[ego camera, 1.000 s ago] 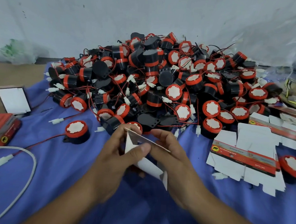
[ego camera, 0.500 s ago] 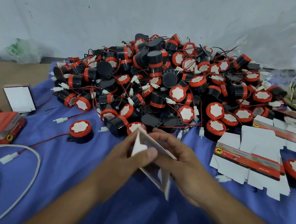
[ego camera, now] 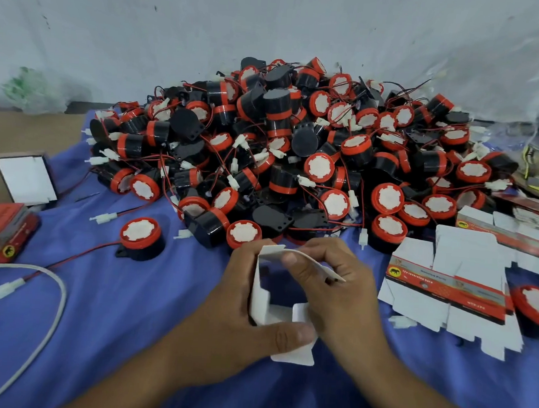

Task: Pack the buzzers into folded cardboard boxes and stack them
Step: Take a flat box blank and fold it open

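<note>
The cardboard box [ego camera: 260, 301] is half formed and held up just above the table [ego camera: 127, 337], right in front of the person. Its white inside faces us, the sleeve is opened into a tube, and one flap hangs loose at the near end.

The left grip [ego camera: 226, 321] clasps the box's left wall, with the thumb pressed across the lower flap. The right grip [ego camera: 341, 296] pinches the top panel, thumb on the near side and fingers curled behind the far edge. Both are closed on the box and neither has a buzzer.

So I'd say this is the folding step: the box is being squared up and its end flaps are not yet tucked. The next move probably calls for pushing that hanging flap in to close one end, while the other grip keeps the tube from collapsing flat.

A lone buzzer [ego camera: 140, 237] lies just to the left, nearest for loading, its red wire trailing over the blue cloth. Beyond the hands rises the big heap of buzzers [ego camera: 297, 148], wires tangled through it. Flat box blanks [ego camera: 446, 277] lie to the right, and red finished boxes [ego camera: 1, 231] sit at the far left edge.
</note>
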Available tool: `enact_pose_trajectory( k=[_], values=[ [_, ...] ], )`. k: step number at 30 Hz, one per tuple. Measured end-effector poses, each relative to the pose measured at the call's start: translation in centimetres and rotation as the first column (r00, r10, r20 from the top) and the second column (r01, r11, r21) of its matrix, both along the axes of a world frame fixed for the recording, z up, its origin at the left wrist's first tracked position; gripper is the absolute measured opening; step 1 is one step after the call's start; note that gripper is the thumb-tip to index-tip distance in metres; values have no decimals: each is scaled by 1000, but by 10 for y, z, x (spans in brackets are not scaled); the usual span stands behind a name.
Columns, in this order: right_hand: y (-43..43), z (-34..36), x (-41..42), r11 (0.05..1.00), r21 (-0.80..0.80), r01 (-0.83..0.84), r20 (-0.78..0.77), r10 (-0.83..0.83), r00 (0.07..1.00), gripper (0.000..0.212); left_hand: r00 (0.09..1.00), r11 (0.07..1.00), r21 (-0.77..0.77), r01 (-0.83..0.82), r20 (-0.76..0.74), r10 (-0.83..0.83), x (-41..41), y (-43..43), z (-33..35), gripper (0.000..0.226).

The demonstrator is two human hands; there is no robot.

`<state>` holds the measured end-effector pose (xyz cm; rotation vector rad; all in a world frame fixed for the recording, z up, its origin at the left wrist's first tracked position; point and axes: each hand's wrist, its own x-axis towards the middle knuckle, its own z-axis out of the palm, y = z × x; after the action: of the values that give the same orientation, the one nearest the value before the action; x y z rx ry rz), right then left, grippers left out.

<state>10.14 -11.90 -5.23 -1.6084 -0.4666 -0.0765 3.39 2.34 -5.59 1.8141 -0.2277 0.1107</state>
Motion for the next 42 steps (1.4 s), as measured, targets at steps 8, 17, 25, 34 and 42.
enact_pose_trajectory(
  k=[8, 17, 25, 34, 42],
  values=[
    [-1, 2, 1, 979, 87, -183, -80, 190, 978, 22, 998, 995, -75, -68, -12, 67, -11, 9, 15, 83],
    [-1, -4, 7, 994, -54, -98, -92, 93, 991, 68, 992, 980, -189, 68, -94, -87, -5, 6, 12, 39],
    [4, -9, -6, 916, -37, -400, 51, 402, 914, 52, 965, 811, -525, -259, -179, 193, 4, 11, 3, 29],
    [2, -14, 13, 867, 151, -474, -68, 488, 870, 46, 992, 785, -608, -121, -61, 106, 4, 9, 5, 34],
    [8, -19, 23, 859, 136, -494, 17, 496, 868, 32, 964, 793, -563, -232, -245, 108, 9, 14, 9, 69]
  ],
)
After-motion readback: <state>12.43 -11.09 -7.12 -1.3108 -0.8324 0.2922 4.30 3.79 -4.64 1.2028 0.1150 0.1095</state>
